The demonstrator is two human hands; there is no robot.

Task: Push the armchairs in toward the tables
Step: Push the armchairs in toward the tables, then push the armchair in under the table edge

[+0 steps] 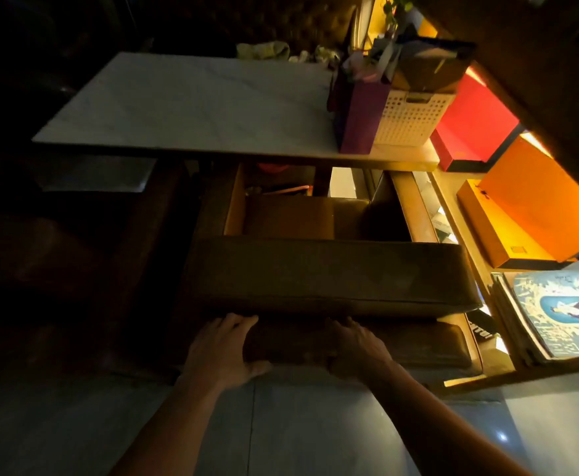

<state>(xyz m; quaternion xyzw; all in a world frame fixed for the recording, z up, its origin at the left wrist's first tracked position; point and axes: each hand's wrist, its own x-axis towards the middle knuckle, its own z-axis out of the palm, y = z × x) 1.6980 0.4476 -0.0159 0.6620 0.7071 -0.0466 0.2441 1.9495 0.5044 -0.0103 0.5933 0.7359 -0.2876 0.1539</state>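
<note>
In a dim room, a person leans over the back of a brown armchair that faces a pale table, its seat cushion just short of the table's near edge and its front seemingly a little way under it. Both hands are set flat against the chair's lower back panel, below the thick padded top roll. The left hand has its fingers spread and laid upward on the panel, thumb hooked out along the lower edge; the right hand lies flat beside it, fingers loosely together, though the gloom hides how firmly either presses. Neither hand grips anything; both are open palms against upholstery.

The chair looks heavy and boxy, with wooden side frames and leather-like padding that will likely give under the palms before the frame moves. A low, even push from both hands, near the middle of the back, seems the sound hold; pushing on the soft top roll would likely tip rather than slide it. The tiled floor looks smooth, so it may slide readily.

On the table's far right stand a purple bag and a white basket. Orange boxes and a red box sit on shelving close to the chair's right side.
</note>
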